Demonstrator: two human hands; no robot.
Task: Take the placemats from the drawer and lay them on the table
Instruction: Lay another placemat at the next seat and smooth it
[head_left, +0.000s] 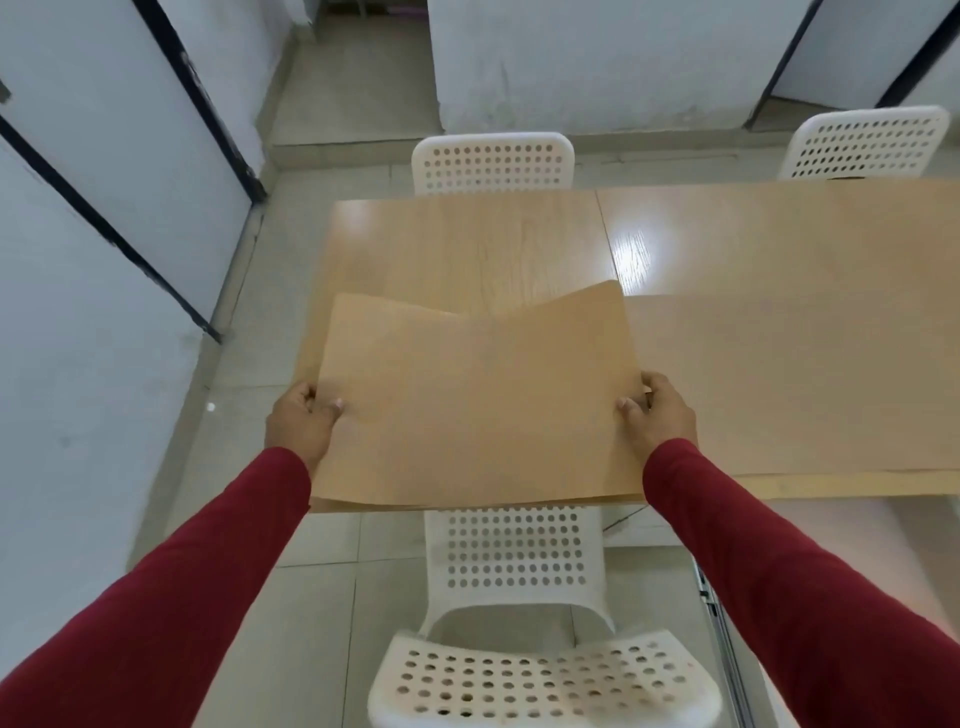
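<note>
The left hand (301, 415) and right hand (658, 410), in red sleeves (171, 587), each pinch a side edge of a tan placemat (478, 405), thumbs on top. It is held over the table's (467, 244) near left end, above a white perforated chair (524, 613). Another placemat (795, 384) lies flat on the table to the right. Two more chairs (493, 161) stand beyond.

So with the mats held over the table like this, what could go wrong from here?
The placemats sag in the middle, gripped only at their side edges by the left hand and right hand, so a sheet might slip out. They match the table in colour, so misalignment could be hard to spot.
</note>
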